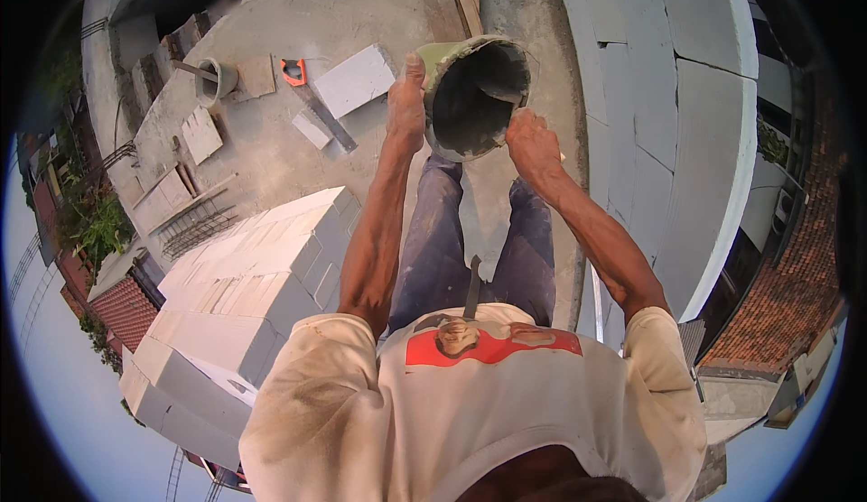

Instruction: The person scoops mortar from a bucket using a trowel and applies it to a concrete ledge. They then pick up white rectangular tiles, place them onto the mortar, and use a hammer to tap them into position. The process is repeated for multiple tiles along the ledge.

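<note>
Head view: both hands grip a green bucket's (pixel 474 96) rim, left hand (pixel 406 109) on its left edge, right hand (pixel 533 145) at its lower right, above the concrete floor (pixel 271 150).

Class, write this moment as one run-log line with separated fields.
left hand: grips rim of green mortar-caked plastic bucket | right hand: on its rim | bucket: tilted, raised | setting: concrete floor

block wall (pixel 695 141) close on the right, stacked blocks (pixel 244 276) left, open concrete floor (pixel 262 141) ahead
</note>
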Action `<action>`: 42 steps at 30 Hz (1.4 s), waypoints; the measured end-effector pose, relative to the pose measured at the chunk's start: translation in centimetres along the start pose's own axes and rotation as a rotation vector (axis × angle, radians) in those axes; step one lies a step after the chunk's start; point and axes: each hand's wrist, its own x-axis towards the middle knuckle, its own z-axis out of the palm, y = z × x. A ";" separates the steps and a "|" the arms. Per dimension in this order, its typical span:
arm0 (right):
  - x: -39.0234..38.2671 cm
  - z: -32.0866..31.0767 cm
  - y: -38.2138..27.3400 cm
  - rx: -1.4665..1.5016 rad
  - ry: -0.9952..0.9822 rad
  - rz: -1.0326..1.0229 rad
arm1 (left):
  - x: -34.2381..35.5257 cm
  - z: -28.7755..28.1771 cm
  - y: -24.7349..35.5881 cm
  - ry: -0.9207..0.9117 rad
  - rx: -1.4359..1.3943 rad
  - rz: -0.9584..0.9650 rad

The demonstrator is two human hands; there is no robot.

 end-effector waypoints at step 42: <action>24.3 -38.9 36.7 0.919 0.403 0.478 | -0.5 -1.0 17.5 0.140 -0.723 -0.051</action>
